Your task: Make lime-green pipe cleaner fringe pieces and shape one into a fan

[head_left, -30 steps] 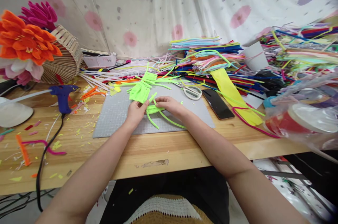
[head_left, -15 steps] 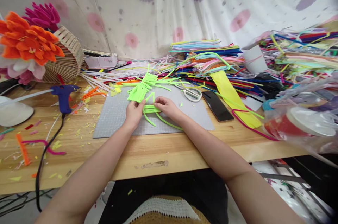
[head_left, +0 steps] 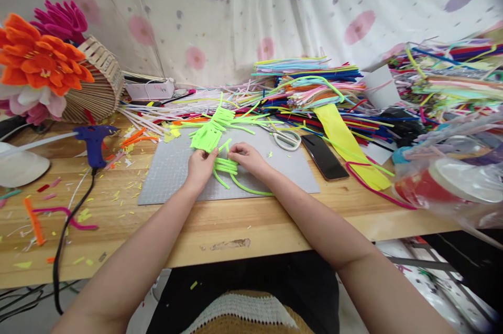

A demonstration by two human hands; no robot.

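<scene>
Several folded lime-green pipe cleaners (head_left: pixel 226 167) lie between my two hands over the grey cutting mat. My left hand (head_left: pixel 201 167) is closed in a pinch at their left end. Near their right end, the fingers of my right hand (head_left: pixel 247 158) are pinched on a thin green pipe cleaner end. A long green strand (head_left: pixel 251 190) curves from the bundle under my right wrist. Just beyond my left fingertips lies a bundled lime-green pipe cleaner piece (head_left: pixel 208 133), its flat end almost touching my hand.
White-handled scissors (head_left: pixel 286 140) and a phone (head_left: pixel 324 158) lie to the right of my hands. A blue glue gun (head_left: pixel 95 148) stands at left, near orange flowers (head_left: pixel 45 61). Heaps of coloured pipe cleaners (head_left: pixel 310 87) line the back. The cutting mat (head_left: pixel 165 182) lies underneath.
My right fingers have shifted slightly. The upright green loop between my hands is now lower and bent, and the folded strands sit more tightly gathered. My left hand has barely moved.
</scene>
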